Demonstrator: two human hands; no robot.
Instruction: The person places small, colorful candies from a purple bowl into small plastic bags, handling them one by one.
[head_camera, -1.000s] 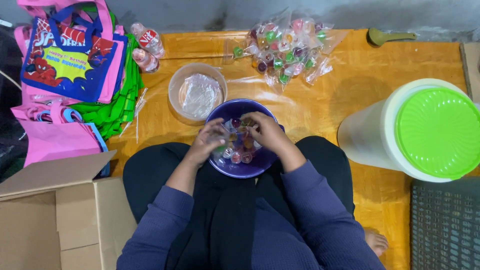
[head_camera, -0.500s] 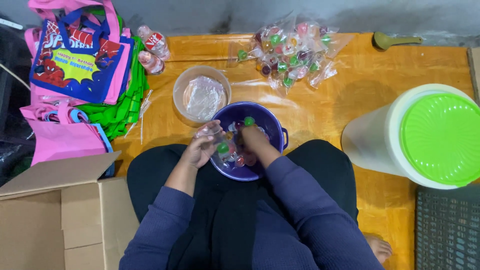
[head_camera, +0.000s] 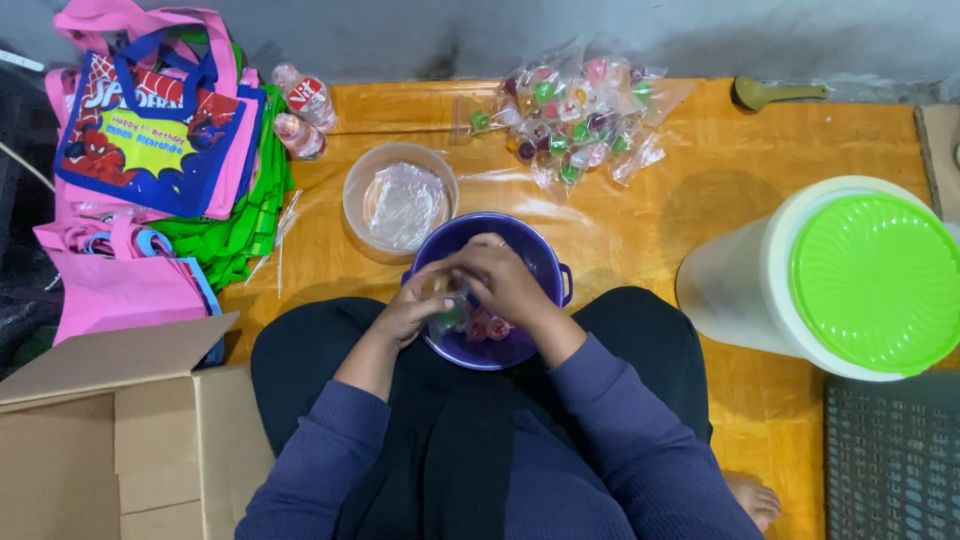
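Both hands, left hand (head_camera: 420, 305) and right hand (head_camera: 505, 285), grip (seemingly) one upright clear bag (head_camera: 447, 308); purple bowl (head_camera: 540, 255) beneath.

Person in a dusky blue-purple top and black trousers

The long sleeves are a finely ribbed knit in muted purple-blue, ending at the wrists so the left hand (head_camera: 415, 305) and right hand (head_camera: 505, 285) are bare, with no rings or watch to be seen. The legs are covered in plain black cloth, and one bare foot (head_camera: 752, 500) shows at the lower right.
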